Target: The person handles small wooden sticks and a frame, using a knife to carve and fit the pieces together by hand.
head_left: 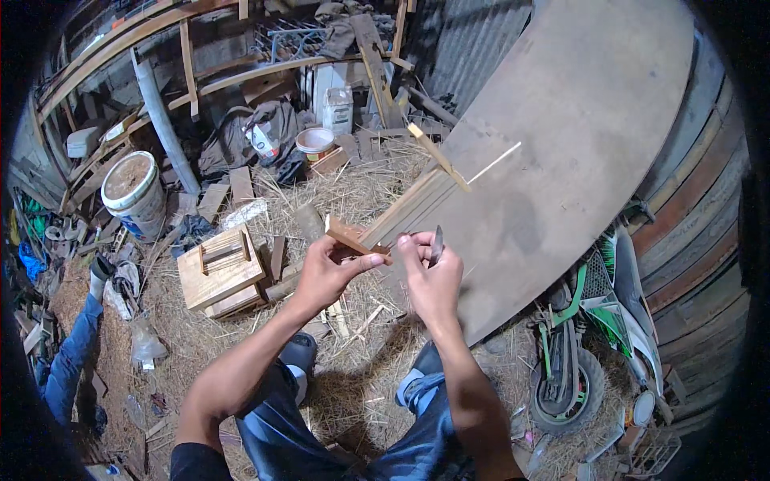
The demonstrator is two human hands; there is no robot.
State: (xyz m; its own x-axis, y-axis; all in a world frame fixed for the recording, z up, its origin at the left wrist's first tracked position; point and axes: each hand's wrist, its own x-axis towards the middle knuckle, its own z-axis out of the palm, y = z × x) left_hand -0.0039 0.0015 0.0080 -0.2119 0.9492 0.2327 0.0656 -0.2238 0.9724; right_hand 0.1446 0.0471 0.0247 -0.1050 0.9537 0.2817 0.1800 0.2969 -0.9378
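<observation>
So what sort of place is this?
Probably a shed used for woodwork: straw underfoot, corrugated sheeting at the back, and a wooden piece in the person's left hand.

I'm looking across a straw-strewn floor (353, 180) here, corrugated metal wall (473, 52) behind, wooden plank wall (706, 301) on the right

The left hand (321, 276) grips a small wooden piece (354, 241); the right hand (434, 280) nearby holds a pointed blade (437, 244).
</observation>
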